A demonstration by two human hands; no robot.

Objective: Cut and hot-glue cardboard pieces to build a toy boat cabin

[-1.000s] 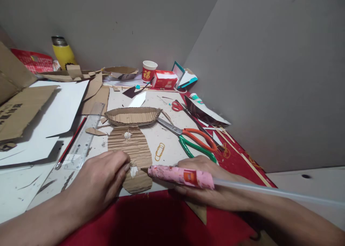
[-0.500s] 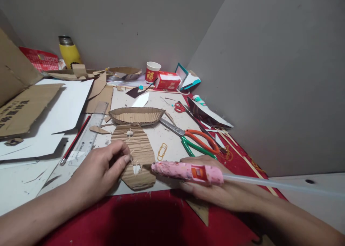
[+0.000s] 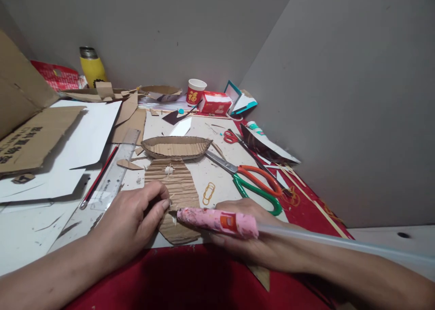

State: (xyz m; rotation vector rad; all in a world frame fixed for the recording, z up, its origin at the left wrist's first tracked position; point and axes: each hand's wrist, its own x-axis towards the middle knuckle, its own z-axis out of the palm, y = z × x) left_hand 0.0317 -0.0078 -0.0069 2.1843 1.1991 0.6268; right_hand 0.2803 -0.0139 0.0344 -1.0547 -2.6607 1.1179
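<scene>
My right hand (image 3: 244, 228) is closed round a pink hot glue gun (image 3: 217, 221), a long translucent glue stick (image 3: 326, 242) running out of its back. The nozzle points left, close over a corrugated cardboard piece (image 3: 181, 187) and just beside my left fingertips. My left hand (image 3: 146, 210) rests at the piece's left edge, thumb and forefinger pinched together; what sits between them is too small to make out. Thin pale slivers cross a small hole (image 3: 169, 170) in the cardboard. Behind this piece lies a boat-shaped cardboard tray (image 3: 176, 147).
Large scissors (image 3: 254, 178) with orange and green handles lie to the right, near a yellow paper clip shape (image 3: 209, 193). A clear ruler (image 3: 124, 160) and a red pencil (image 3: 100, 176) are on the left. Farther back stand a red paper cup (image 3: 196, 92) and a yellow bottle (image 3: 93, 70).
My right hand has brought the glue gun leftward, its nozzle now over the lower hole by my left fingertips. My left hand keeps its pinch. The whole view has shifted slightly.
</scene>
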